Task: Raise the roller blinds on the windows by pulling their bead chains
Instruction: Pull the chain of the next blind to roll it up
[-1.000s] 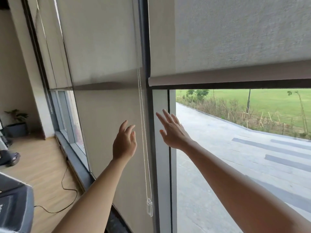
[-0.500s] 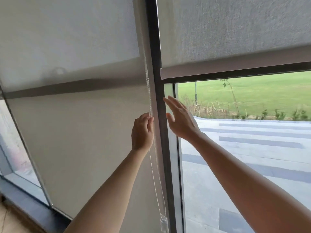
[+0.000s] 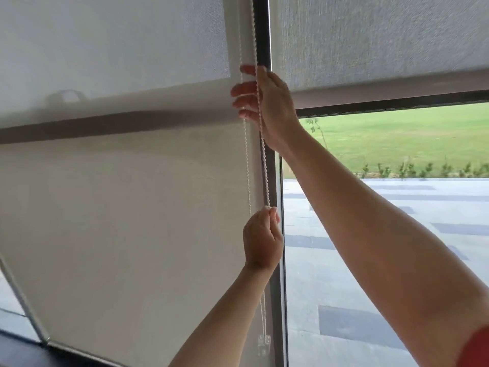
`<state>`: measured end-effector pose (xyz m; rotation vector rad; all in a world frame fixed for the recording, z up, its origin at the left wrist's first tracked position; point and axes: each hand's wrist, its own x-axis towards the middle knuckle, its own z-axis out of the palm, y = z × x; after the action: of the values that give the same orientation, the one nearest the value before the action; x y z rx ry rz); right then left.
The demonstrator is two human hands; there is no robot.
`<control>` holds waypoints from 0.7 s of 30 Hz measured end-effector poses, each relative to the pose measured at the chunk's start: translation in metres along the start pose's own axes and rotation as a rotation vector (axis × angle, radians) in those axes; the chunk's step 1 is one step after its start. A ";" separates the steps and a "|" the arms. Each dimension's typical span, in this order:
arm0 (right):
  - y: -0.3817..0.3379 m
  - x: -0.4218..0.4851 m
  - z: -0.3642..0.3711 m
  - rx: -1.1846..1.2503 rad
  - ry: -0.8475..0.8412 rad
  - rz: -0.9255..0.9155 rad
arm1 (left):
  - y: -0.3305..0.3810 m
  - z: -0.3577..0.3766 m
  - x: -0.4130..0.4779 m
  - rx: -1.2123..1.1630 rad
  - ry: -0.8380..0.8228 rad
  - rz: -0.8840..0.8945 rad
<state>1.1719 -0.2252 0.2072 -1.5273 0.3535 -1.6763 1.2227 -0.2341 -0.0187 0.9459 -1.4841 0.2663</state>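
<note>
A person stands at a window wall, both bare arms raised toward the dark frame post (image 3: 264,30) that separates two panes. The left blind (image 3: 119,194) hangs down almost to the sill (image 3: 16,348), covering nearly the whole pane to the left of both hands. The right blind (image 3: 383,35) is drawn well up, its bottom bar (image 3: 397,92) level with the right hand's knuckles; below it the glass shows a lawn (image 3: 410,139) and paved ground (image 3: 370,260). The right hand (image 3: 267,102), the higher of the two, reaches across the post with its fingers (image 3: 242,90) curled leftward around the bead chain (image 3: 265,170); one strand crosses the back of the fingers and the other drops from beneath them, so the hand is wrapped loosely on the chain, though how tightly it grips cannot be told. The left hand (image 3: 262,239) sits directly below, apart from the right, closed in a fist that pinches the right-hand strand between thumb and forefinger at its top. The other strand passes just left of that fist. Both strands run on below the left wrist to a small clear weight (image 3: 263,345), which hangs beside the post near the blind's lower edge. A red sleeve (image 3: 476,348) shows at the right arm's upper end.
</note>
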 end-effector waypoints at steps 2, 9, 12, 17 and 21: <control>-0.024 0.011 0.007 0.039 0.063 -0.088 | 0.006 -0.002 -0.006 -0.032 -0.011 0.000; -0.052 -0.013 0.009 0.032 0.157 -0.253 | 0.014 -0.012 -0.019 -0.210 -0.182 -0.036; -0.051 -0.032 0.002 0.055 0.133 -0.275 | 0.006 -0.019 -0.024 -0.223 -0.347 0.017; -0.024 -0.067 -0.024 -0.081 0.227 -0.238 | -0.008 -0.035 -0.004 -0.336 -0.424 -0.069; 0.018 -0.099 -0.044 -0.198 0.295 -0.193 | 0.007 -0.040 0.048 -0.451 -0.279 -0.241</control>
<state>1.1308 -0.1789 0.1160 -1.4936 0.5559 -2.0789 1.2529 -0.2214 0.0347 0.8021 -1.5735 -0.3774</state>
